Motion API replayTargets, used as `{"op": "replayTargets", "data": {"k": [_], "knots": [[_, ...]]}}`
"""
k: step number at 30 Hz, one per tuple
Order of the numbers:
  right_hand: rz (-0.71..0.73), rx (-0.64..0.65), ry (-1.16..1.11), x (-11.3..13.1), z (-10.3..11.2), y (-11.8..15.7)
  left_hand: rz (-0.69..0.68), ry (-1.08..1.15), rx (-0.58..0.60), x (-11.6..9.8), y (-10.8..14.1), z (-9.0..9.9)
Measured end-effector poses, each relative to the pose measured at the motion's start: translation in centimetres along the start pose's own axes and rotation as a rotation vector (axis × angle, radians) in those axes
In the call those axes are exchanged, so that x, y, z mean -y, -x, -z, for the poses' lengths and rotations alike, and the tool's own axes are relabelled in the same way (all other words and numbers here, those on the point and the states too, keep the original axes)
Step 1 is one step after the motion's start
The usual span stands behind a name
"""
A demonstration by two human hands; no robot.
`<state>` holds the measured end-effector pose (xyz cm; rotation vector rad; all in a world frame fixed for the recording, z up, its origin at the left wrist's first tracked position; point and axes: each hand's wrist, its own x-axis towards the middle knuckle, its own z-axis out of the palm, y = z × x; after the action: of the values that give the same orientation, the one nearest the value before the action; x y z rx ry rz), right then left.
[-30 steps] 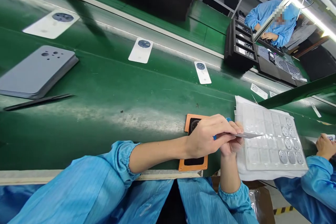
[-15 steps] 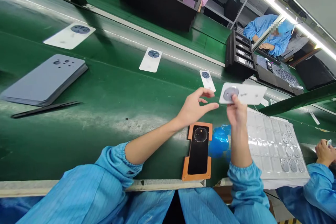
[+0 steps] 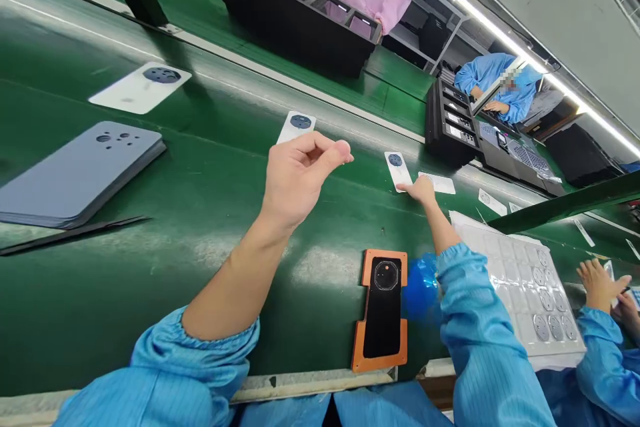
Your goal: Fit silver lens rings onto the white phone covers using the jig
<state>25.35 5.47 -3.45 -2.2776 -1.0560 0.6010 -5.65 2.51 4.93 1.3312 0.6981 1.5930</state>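
Observation:
My left hand (image 3: 300,177) is raised over the green work surface, thumb and fingers pressed together at the tips. Whatever they may hold is hidden or too small to make out. Behind it lies a white panel with a dark round camera disc (image 3: 301,121), partly covered by the hand. My right hand (image 3: 421,191) reaches far forward, its thumb stretched left across the lower end of another white panel (image 3: 395,161). Its fingers are at the left end of a white panel lying sideways (image 3: 443,184), partly hiding it. A black phone-shaped plate (image 3: 383,317) sits in an orange fixture (image 3: 370,267) nearer me.
Grey-blue panels (image 3: 75,170) are stacked at left beside black tweezers (image 3: 75,233). Blue film (image 3: 423,287) and a clear tray of round discs (image 3: 515,280) lie to the right. A slanting green bar (image 3: 565,199) crosses there. A co-worker's hand (image 3: 600,283) is at far right.
The white panel my right hand held now lies sideways on the surface, with that hand's thumb spread away from it. My left hand has moved left and its fingers have closed.

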Motion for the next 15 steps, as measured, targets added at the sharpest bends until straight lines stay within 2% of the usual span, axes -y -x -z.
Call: {"op": "replayTargets", "data": {"k": [3, 7, 11, 15], "knots": [[-0.052, 0.026, 0.161, 1.6, -0.1, -1.8, 0.012, -0.199, 0.130, 0.6, 0.2, -0.5], [-0.038, 0.037, 0.276, 2.7, 0.5, -1.3, -0.004, -0.434, 0.362, 1.8, 0.6, -0.9], [0.177, 0.020, 0.295, 3.7, 2.7, 1.8, -0.156, -0.686, 0.495, 3.7, 0.8, -1.3], [0.506, 0.065, 0.229, 3.8, 6.1, 7.9, -0.336, -0.924, 0.566, 5.0, 1.3, -2.3]]}}
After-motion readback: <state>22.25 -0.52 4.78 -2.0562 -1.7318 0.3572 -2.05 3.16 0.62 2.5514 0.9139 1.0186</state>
